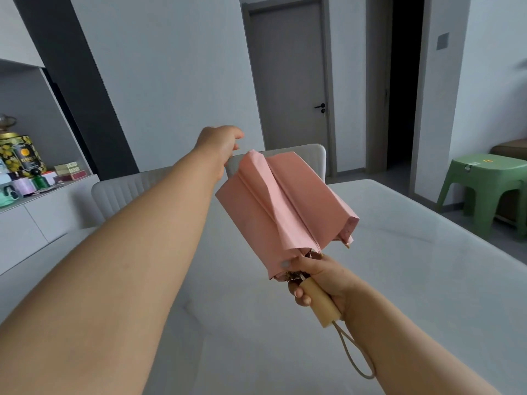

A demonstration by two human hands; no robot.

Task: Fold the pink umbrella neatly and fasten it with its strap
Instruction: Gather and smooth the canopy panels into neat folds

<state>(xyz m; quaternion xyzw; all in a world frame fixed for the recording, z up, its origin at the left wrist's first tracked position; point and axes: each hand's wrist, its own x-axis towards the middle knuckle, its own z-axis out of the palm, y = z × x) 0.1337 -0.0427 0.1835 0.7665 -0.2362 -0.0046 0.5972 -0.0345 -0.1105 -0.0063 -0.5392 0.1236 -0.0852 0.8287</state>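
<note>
The pink umbrella (281, 203) is held in the air above the white surface (413, 280), its top end pointing away from the person and its handle toward them. The shaft appears to be collapsed, since the canopy sits directly against the wooden handle (319, 299). The canopy fabric is not yet gathered: its panels hang in loose, broad pleats that flare out around the ribs, and several rib tips (346, 244) protrude at the lower edge.

The right hand (319, 280) grips the wooden handle, fingers wrapped round it just below the canopy edge. A beige wrist cord (356, 354) hangs in a loop from the handle end. The left hand (221, 143) is extended to the far top end of the canopy; its fingers are hidden behind the fabric and the hand itself, so whether it pinches the tip cannot be determined.

Status, as a judgement: collapsing is done. Remaining steps are to straighten and align the pleats, wrap them around the shaft in one direction, and close the strap. The strap cannot be identified with certainty; a small pale tab (285, 264) at the canopy edge near the handle may belong to it.

Behind the surface stand two pale chairs (119, 192); a green stool (484, 181) stands to the right.
</note>
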